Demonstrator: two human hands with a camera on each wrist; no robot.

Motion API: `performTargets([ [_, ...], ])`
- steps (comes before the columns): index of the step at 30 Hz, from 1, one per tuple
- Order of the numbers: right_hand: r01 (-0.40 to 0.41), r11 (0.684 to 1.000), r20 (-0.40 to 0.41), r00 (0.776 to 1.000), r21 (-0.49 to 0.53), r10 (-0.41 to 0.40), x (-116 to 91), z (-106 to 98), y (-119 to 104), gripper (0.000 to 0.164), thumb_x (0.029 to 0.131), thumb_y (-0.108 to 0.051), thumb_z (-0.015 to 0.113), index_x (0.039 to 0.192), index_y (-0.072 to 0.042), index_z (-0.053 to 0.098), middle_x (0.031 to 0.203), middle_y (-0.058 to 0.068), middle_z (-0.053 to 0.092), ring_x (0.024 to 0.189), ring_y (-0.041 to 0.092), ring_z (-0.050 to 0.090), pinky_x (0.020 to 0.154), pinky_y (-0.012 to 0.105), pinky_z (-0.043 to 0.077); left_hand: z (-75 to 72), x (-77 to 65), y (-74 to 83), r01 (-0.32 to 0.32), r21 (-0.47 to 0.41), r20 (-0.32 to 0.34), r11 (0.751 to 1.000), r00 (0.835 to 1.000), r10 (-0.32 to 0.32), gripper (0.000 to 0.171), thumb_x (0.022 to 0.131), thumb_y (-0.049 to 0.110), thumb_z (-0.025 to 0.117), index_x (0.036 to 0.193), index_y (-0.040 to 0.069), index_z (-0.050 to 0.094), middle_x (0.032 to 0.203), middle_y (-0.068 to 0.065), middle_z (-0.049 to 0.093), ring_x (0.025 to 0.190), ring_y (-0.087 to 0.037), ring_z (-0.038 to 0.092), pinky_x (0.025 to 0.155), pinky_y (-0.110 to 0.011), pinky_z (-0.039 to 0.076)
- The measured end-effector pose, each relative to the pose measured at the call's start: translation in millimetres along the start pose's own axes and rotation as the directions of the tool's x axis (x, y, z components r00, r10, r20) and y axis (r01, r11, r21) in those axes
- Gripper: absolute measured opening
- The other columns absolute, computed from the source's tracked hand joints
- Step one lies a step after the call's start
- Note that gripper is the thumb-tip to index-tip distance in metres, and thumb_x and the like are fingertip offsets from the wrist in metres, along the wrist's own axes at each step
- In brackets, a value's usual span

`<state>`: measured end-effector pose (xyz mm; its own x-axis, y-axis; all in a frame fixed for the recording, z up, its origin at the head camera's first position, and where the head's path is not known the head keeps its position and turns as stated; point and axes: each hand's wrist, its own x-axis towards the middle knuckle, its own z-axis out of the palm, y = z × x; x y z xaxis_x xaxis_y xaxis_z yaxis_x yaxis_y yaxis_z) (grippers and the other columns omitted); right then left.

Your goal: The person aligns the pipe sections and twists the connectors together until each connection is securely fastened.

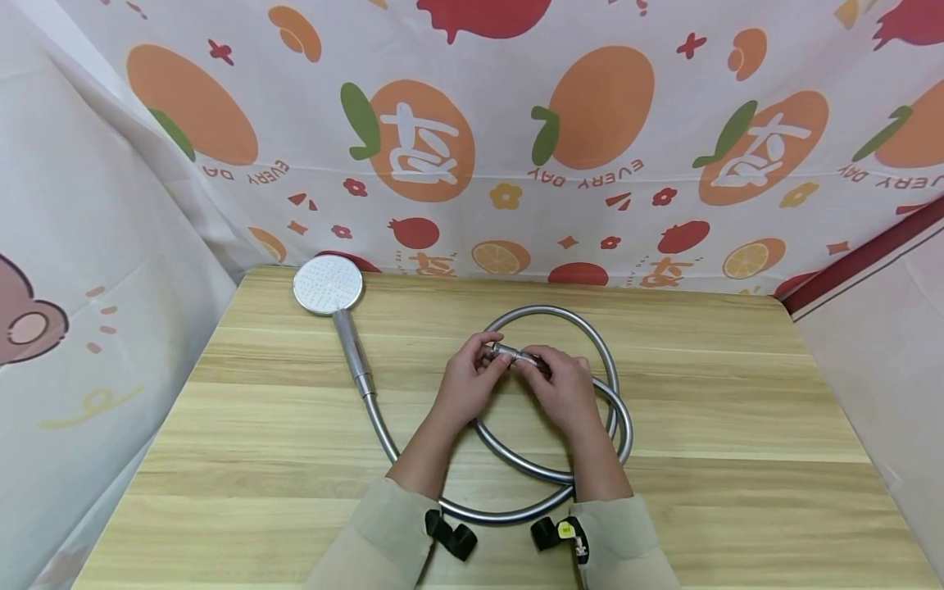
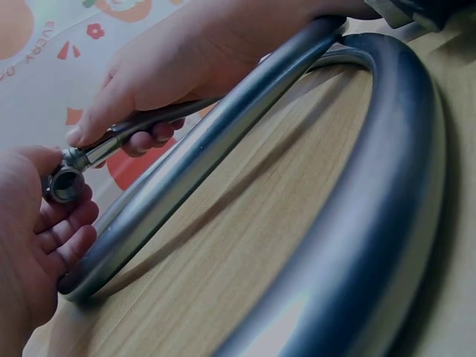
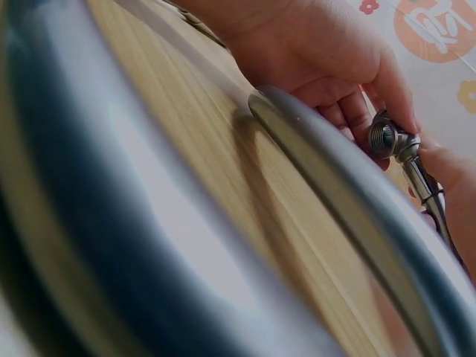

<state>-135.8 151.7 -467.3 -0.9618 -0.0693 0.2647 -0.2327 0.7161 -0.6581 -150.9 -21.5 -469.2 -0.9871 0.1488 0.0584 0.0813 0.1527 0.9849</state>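
Observation:
A long silver shower hose (image 1: 509, 518) lies looped on the wooden table. One end joins a shower head (image 1: 328, 284), which rests face up at the table's back left. Above the loop, my left hand (image 1: 466, 381) pinches a small metal fitting (image 2: 65, 184) with a round threaded opening. My right hand (image 1: 564, 389) grips the hose's other end, its thumb close to the fitting. The hose's end connector (image 3: 418, 178) lines up against the fitting's side. The curled fingers partly hide the joint.
The wooden table (image 1: 737, 426) reaches back to a fruit-printed cloth (image 1: 509, 98). Another pale cloth (image 1: 96, 205) hangs along the left side. A dark red strip (image 1: 863, 258) runs beside the table's right back corner. Hose coils pass under and around both forearms.

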Motion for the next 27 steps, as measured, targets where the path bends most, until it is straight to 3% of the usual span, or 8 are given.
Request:
performTargets([
  [4, -0.018, 1.0, -0.007, 1.0, 0.011, 0.018, -1, 0, 0, 0.042, 0.085, -0.039, 0.077, 0.118, -0.017, 0.063, 0.08, -0.003, 0.065, 0.068, 0.013, 0.057, 0.076, 0.033, 0.031, -1.1, -2.7, 10.8, 0.022, 0.017, 0.013, 1.0, 1.0, -0.022, 0.035, 0.095, 0.013, 0.066, 0.128, 0.004, 0.058, 0.089, -0.012, 0.065, 0.074, -0.015, 0.054, 0.064, -0.019, 0.045],
  [7, -0.006, 1.0, -0.024, 1.0, 0.006, 0.006, -1, 1, 1, 0.038, 0.081, -0.032, 0.081, 0.109, -0.017, 0.061, 0.075, -0.005, 0.063, 0.065, 0.011, 0.057, 0.075, 0.033, 0.031, -3.5, -7.5, 24.1, 0.022, 0.023, 0.028, 0.999, 0.999, -0.023, 0.034, 0.095, 0.011, 0.064, 0.128, 0.003, 0.058, 0.088, -0.013, 0.065, 0.072, -0.013, 0.053, 0.064, -0.019, 0.045],
  [13, 0.004, 1.0, -0.04, 0.999, 0.008, -0.004, 0, 1, 2, 0.029, 0.083, -0.033, 0.079, 0.102, -0.018, 0.063, 0.085, -0.004, 0.07, 0.073, 0.013, 0.062, 0.076, 0.032, 0.032, -5.3, -12.7, 36.7, 0.014, 0.008, 0.028, 1.0, 0.999, -0.014, 0.033, 0.095, 0.01, 0.064, 0.127, 0.003, 0.058, 0.087, -0.013, 0.065, 0.071, -0.01, 0.053, 0.064, -0.019, 0.045],
  [27, 0.023, 1.0, -0.018, 1.0, -0.014, -0.023, 1, 0, 1, 0.026, 0.089, -0.04, 0.069, 0.106, -0.02, 0.073, 0.103, -0.003, 0.074, 0.095, 0.016, 0.069, 0.077, 0.034, 0.034, -5.0, -12.0, 34.7, 0.014, -0.002, 0.019, 1.0, 1.0, -0.014, 0.031, 0.096, 0.011, 0.063, 0.126, 0.003, 0.059, 0.083, -0.01, 0.062, 0.069, -0.011, 0.052, 0.062, -0.019, 0.043],
])
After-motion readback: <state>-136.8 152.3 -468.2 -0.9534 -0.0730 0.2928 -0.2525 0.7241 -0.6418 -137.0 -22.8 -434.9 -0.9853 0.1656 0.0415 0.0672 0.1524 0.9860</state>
